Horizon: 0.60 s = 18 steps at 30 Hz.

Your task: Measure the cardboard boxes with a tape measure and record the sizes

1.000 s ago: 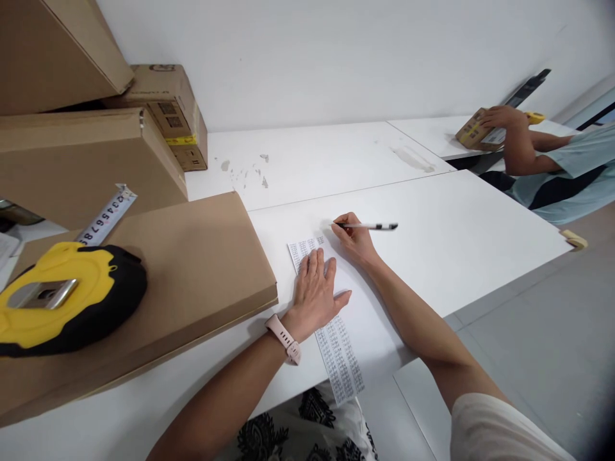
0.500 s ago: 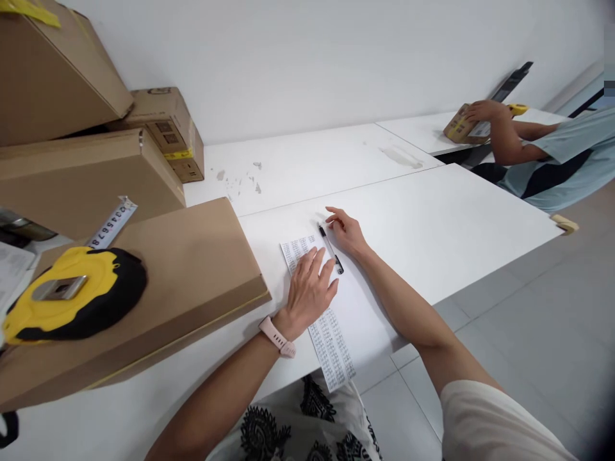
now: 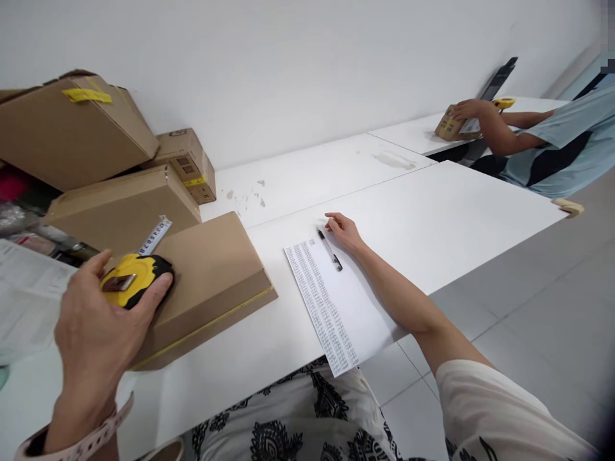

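Observation:
My left hand (image 3: pixel 103 320), with a pink band at its wrist, is around a yellow and black tape measure (image 3: pixel 137 280), thumb on the near right side and fingers on the far left. The tape measure is on a closed cardboard box (image 3: pixel 221 256), a short length of its blade (image 3: pixel 154 235) sticking out. My right hand (image 3: pixel 343 230) rests empty on the white table, fingers loosely bent and apart. Just left of it a black-capped pen (image 3: pixel 330 251) lies on a sheet of paper (image 3: pixel 327 307) printed with columns of small text.
More cardboard boxes (image 3: pixel 77 128) are stacked at the left against the wall. Printed papers (image 3: pixel 29 294) and plastic-wrapped items lie beyond my left hand. At the far right a co-worker in a light blue top (image 3: pixel 567 153) holds a small box (image 3: pixel 451 125). The white table (image 3: pixel 432 218) runs rightward.
My left hand has left the printed paper, moved left and taken hold of the tape measure. My right hand stays by the pen. The view has shifted left.

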### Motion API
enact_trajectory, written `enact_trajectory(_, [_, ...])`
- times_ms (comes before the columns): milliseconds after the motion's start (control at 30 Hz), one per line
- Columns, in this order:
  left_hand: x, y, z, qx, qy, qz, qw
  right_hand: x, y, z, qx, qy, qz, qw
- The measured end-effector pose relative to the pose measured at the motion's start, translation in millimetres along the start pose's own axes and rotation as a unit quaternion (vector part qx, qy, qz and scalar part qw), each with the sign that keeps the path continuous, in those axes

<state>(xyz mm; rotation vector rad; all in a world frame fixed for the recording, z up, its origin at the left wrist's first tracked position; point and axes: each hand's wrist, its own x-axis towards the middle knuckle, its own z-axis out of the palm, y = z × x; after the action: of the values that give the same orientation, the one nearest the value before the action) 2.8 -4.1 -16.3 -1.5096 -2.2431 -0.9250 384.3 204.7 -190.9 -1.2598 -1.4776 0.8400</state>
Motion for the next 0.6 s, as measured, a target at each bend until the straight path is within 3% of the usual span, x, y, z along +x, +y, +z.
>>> enact_trajectory(100, [0.6,4.8,-6.0,0.038,-0.048,-0.063,0.996,-0.3,0.4,0.3,0.001,0.002,0.006,1.000])
enact_trajectory(267, [-5.0,8.9,-7.9,0.062,-0.074,-0.014,0.995,-0.9,0.4,-0.2,-0.003,0.001,0.005,1.000])
enact_trajectory(600, [-3.5,6.9,-8.9,0.061,-0.073,-0.025,0.995,0.1,5.7,-0.1,0.013,-0.006,0.006,1.000])
